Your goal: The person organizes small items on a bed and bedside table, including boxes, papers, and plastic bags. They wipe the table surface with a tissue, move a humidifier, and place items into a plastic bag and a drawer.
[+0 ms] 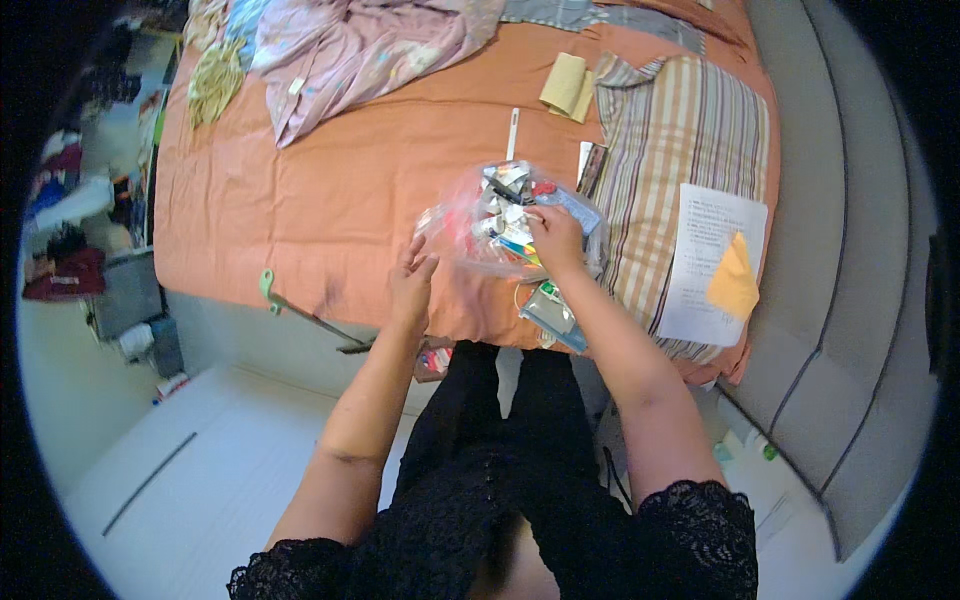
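Observation:
A clear plastic bag (462, 215) full of small mixed items lies on the orange bedsheet in front of me. White pieces, a dark narrow item (502, 190) and bits of red, blue and yellow show in it. My right hand (558, 240) reaches over the bag's right part, fingers drawn together among the contents; what they pinch is too small to make out. To the left of the bag, my left hand (408, 285) is held with its fingers apart, fingertips close to the plastic edge. Nearer me, by my right forearm, lies a small blue-edged pouch (553, 318).
A striped pillow (665, 120) carries a printed sheet (700, 260) and an orange paper (735, 280). A folded yellow cloth (567, 87), a white stick (513, 133) and a pink blanket (370, 50) lie farther back. A green-ended rod (290, 300) leans at the bed's near edge.

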The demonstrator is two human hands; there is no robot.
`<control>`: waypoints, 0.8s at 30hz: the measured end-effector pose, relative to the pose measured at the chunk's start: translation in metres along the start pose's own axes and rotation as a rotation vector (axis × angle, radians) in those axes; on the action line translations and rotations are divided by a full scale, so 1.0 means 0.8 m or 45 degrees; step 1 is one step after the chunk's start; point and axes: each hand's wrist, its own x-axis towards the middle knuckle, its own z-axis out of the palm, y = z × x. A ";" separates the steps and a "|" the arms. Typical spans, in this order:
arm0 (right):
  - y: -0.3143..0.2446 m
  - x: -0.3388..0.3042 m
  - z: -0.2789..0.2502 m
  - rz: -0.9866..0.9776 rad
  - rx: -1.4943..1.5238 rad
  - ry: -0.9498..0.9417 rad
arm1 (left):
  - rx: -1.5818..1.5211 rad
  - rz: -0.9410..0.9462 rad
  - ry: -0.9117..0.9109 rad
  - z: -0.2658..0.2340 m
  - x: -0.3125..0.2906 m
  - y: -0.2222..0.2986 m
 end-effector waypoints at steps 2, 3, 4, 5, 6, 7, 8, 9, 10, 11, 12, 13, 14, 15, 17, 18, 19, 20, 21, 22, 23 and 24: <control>-0.085 -0.029 -0.017 0.495 0.734 -0.082 | 0.050 0.160 -0.084 -0.012 -0.013 -0.012; -0.088 -0.048 -0.016 0.525 0.874 -0.182 | -0.042 0.105 -0.103 0.000 -0.032 -0.006; -0.086 -0.065 -0.012 0.561 1.014 -0.292 | -0.134 0.052 -0.113 0.018 -0.057 0.007; -0.085 -0.082 -0.004 0.606 1.153 -0.414 | -0.228 0.002 -0.111 0.025 -0.079 0.010; -0.086 -0.101 0.007 0.677 1.129 -0.529 | -0.294 -0.020 -0.108 0.023 -0.097 -0.001; -0.089 -0.120 0.018 0.749 1.098 -0.643 | -0.363 -0.038 -0.105 0.020 -0.115 -0.012; -0.094 -0.137 0.028 0.823 1.068 -0.764 | -0.429 -0.054 -0.094 0.012 -0.132 -0.026; -0.100 -0.152 0.033 0.811 0.906 -0.811 | -0.432 -0.105 0.007 0.000 -0.146 -0.045; -0.115 -0.167 0.038 0.795 0.749 -0.866 | -0.434 -0.163 0.117 -0.016 -0.161 -0.072; -0.123 -0.183 0.044 0.772 0.596 -0.909 | -0.434 -0.226 0.216 -0.030 -0.178 -0.096; -0.105 -0.197 0.050 0.744 0.447 -0.984 | -0.527 -0.420 0.368 -0.043 -0.194 -0.112; -0.085 -0.207 0.054 0.732 0.319 -1.016 | -0.644 -0.601 0.476 -0.062 -0.206 -0.145; -0.081 -0.213 0.050 0.809 0.351 -1.090 | -0.681 -0.736 0.584 -0.085 -0.219 -0.193; -0.081 -0.216 0.046 0.887 0.386 -1.160 | -0.714 -0.870 0.687 -0.111 -0.231 -0.245; -0.086 -0.220 0.045 0.881 0.219 -1.150 | -0.755 -0.935 0.784 -0.167 -0.248 -0.357; -0.083 -0.223 0.042 0.882 0.129 -1.118 | -0.772 -0.977 0.804 -0.182 -0.254 -0.392; -0.073 -0.222 0.043 0.873 0.115 -1.091 | -0.772 -1.004 0.838 -0.193 -0.251 -0.403; -0.064 -0.223 0.041 0.865 0.101 -1.063 | -0.769 -1.033 0.870 -0.203 -0.244 -0.409; -0.056 -0.225 0.042 0.857 0.089 -1.033 | -0.763 -1.062 0.901 -0.215 -0.236 -0.417; -0.053 -0.225 0.045 0.853 0.054 -1.024 | -0.680 -1.266 0.904 -0.226 -0.228 -0.432; -0.054 -0.227 0.049 0.854 0.067 -1.026 | -0.714 -1.315 0.959 -0.238 -0.224 -0.447; -0.055 -0.228 0.054 0.855 0.080 -1.026 | -0.747 -1.364 1.013 -0.249 -0.221 -0.463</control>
